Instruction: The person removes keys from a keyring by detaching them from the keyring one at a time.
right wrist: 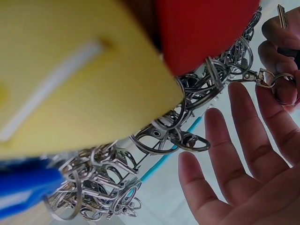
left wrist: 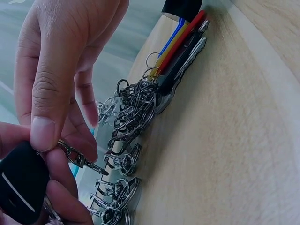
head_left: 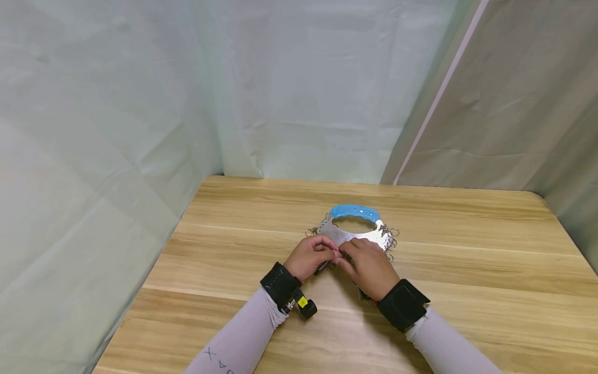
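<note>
A metal key-holder plate [head_left: 322,228] with a blue grip handle [head_left: 355,211] lies on the table, its edge hung with many clasps and rings. My left hand [head_left: 310,257] holds a black-headed key [left wrist: 23,183] in front of the plate. Close against it, my right hand [head_left: 371,267] pinches a small split ring [right wrist: 284,88] between thumb and index finger. A swivel clasp [left wrist: 77,157] joins that ring to the plate's edge. In the right wrist view the other right fingers are loosely extended. The pinch itself is partly hidden by the fingers.
Keys with yellow [right wrist: 84,89], red [right wrist: 206,37] and blue [right wrist: 28,190] heads hang below my right wrist. Several metal clasps [left wrist: 115,192] line the plate's edge. The wooden table [head_left: 467,270] ends at pale curtains [head_left: 317,104] behind and at both sides.
</note>
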`<action>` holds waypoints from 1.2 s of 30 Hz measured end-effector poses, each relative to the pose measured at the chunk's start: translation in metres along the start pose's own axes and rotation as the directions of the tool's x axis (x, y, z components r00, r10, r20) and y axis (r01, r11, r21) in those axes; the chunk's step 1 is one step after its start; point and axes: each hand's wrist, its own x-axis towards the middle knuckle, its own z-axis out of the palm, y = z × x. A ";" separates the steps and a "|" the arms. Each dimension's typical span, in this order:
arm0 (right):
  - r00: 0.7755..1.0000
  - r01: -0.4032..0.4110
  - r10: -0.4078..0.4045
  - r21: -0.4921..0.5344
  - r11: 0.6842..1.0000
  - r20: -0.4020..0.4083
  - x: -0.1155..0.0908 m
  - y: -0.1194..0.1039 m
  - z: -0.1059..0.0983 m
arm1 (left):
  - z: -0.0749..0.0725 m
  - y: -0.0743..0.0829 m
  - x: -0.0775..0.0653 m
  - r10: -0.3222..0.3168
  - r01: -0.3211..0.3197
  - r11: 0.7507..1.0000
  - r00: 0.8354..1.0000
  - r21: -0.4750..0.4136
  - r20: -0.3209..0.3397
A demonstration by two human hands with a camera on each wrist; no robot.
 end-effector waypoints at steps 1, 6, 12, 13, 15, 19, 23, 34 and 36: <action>1.000 -0.004 0.004 0.002 1.000 0.002 0.000 0.000 0.000 | 0.000 0.002 -0.001 -0.005 0.005 1.000 1.000 0.004 0.001; 0.999 -0.035 0.034 0.018 0.999 0.019 0.001 -0.001 0.001 | 0.004 0.020 -0.010 0.015 -0.015 1.000 1.000 0.024 -0.004; 0.999 -0.041 0.041 0.036 0.998 0.020 0.001 -0.001 0.001 | 0.006 0.025 -0.013 0.015 -0.015 1.000 1.000 0.004 -0.011; 0.999 -0.037 0.036 0.035 0.999 0.016 0.001 -0.001 0.001 | 0.007 0.025 -0.013 0.012 -0.012 1.000 1.000 0.006 -0.010; 1.000 -0.029 0.029 0.033 0.999 0.008 0.000 0.000 0.001 | 0.006 0.025 -0.013 0.006 -0.006 1.000 1.000 0.014 -0.009; 1.000 -0.018 0.018 0.028 0.999 -0.002 0.000 0.000 0.000 | 0.004 0.019 -0.009 0.002 -0.002 1.000 1.000 0.013 -0.006; 1.000 -0.013 0.013 0.019 1.000 -0.010 0.000 -0.001 -0.001 | 0.001 0.005 -0.001 0.005 -0.005 1.000 1.000 0.014 -0.021; 1.000 -0.018 0.018 -0.003 1.000 -0.004 0.000 -0.002 -0.002 | 0.000 -0.002 0.002 0.029 -0.017 0.994 0.994 0.110 -0.109; 1.000 -0.021 0.021 -0.004 1.000 -0.001 0.001 -0.002 -0.002 | 0.001 -0.002 0.001 0.030 -0.019 0.995 0.994 0.100 -0.110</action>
